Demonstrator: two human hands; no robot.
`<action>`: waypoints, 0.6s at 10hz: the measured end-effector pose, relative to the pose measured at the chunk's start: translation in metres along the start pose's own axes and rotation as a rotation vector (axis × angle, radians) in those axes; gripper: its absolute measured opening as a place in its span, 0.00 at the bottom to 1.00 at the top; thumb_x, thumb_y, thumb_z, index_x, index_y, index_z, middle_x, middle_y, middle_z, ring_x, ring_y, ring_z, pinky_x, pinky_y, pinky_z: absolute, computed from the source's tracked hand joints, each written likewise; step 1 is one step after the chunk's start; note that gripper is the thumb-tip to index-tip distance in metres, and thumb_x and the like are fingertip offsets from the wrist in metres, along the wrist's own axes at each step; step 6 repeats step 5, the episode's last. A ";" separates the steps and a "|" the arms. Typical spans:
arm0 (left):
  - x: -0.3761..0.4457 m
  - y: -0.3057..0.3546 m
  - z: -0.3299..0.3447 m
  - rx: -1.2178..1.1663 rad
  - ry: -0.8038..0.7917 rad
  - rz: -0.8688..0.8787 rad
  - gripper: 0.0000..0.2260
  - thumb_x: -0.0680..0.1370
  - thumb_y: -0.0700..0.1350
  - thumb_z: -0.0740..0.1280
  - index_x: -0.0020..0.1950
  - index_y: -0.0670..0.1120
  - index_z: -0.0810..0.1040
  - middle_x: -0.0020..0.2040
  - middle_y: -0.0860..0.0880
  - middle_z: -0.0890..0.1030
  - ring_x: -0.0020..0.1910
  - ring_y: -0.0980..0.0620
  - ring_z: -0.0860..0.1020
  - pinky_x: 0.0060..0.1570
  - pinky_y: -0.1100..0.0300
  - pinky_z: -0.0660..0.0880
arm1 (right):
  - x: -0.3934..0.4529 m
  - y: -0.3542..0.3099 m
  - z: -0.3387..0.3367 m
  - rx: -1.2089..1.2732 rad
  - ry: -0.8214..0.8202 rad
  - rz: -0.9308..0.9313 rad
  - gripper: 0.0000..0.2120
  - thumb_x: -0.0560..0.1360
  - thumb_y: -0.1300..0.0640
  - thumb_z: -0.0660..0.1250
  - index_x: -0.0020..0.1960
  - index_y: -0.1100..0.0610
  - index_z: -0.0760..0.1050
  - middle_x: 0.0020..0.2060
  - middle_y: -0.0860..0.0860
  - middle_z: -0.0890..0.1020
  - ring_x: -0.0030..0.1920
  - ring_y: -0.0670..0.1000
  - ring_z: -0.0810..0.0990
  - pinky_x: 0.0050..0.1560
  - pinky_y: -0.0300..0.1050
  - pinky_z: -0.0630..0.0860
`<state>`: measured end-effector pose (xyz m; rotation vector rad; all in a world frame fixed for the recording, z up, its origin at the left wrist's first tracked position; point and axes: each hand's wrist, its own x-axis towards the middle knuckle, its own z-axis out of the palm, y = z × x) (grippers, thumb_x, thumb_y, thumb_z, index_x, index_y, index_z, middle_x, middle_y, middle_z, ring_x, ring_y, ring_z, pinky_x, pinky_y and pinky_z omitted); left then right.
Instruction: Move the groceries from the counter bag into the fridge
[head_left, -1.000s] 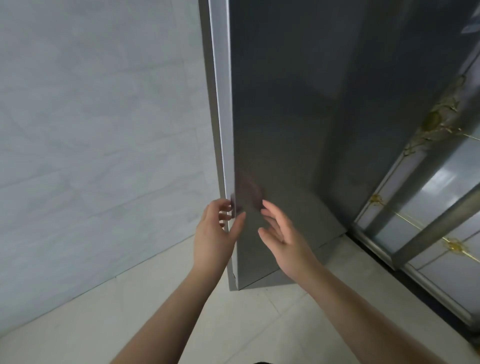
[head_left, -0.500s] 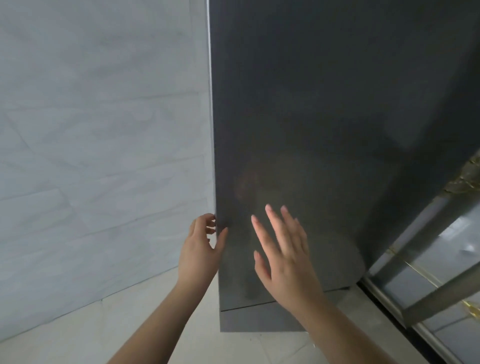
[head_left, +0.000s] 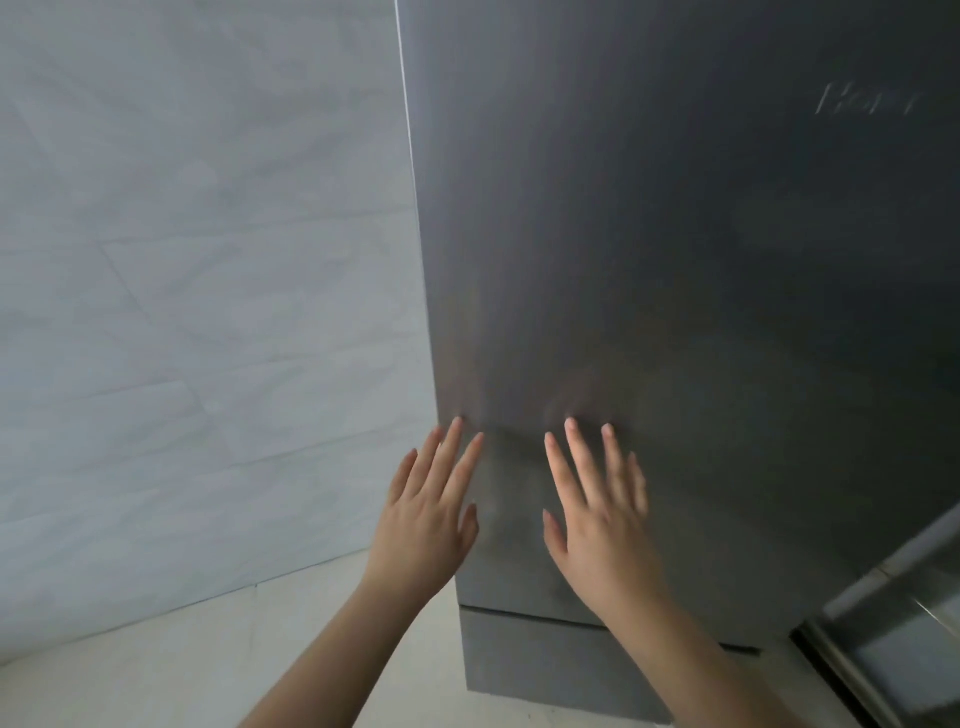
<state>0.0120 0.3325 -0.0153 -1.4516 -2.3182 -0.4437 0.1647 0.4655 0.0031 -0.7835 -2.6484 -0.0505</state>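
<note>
The grey brushed-metal fridge door (head_left: 675, 260) fills the right and middle of the view, and it looks shut flush against the body. A lower door or drawer (head_left: 545, 660) shows below it. My left hand (head_left: 428, 514) is flat with fingers spread, fingertips at the door's left edge. My right hand (head_left: 602, 514) is also flat and spread, fingertips resting on the door face. Neither hand holds anything. No bag or groceries are in view.
A pale grey tiled wall (head_left: 197, 312) stands directly left of the fridge. Light floor tiles (head_left: 182, 670) lie below. At the lower right there is a glass sliding door with a metal frame (head_left: 893, 623).
The door swung from ajar to flat against the fridge. My left hand let go of the door's edge and opened flat; my right hand moved onto the door face.
</note>
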 end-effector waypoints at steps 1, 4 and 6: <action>0.002 0.001 0.002 0.006 -0.054 -0.017 0.35 0.73 0.47 0.70 0.77 0.48 0.60 0.79 0.45 0.57 0.76 0.45 0.60 0.71 0.46 0.65 | 0.000 0.003 0.002 -0.015 0.019 -0.011 0.37 0.72 0.51 0.69 0.77 0.53 0.58 0.77 0.52 0.57 0.76 0.61 0.54 0.73 0.63 0.55; -0.020 -0.006 -0.017 0.044 -0.099 -0.064 0.30 0.81 0.59 0.55 0.80 0.52 0.50 0.79 0.48 0.55 0.78 0.47 0.53 0.75 0.50 0.55 | 0.000 -0.009 0.002 0.073 0.071 -0.128 0.31 0.74 0.53 0.67 0.75 0.55 0.63 0.75 0.54 0.63 0.76 0.57 0.58 0.73 0.61 0.57; -0.046 -0.017 -0.024 0.046 -0.108 -0.123 0.29 0.81 0.61 0.50 0.80 0.52 0.50 0.79 0.49 0.56 0.78 0.48 0.53 0.75 0.51 0.54 | -0.009 -0.026 0.011 0.127 0.040 -0.208 0.29 0.73 0.57 0.66 0.74 0.54 0.64 0.75 0.53 0.63 0.76 0.57 0.58 0.72 0.61 0.58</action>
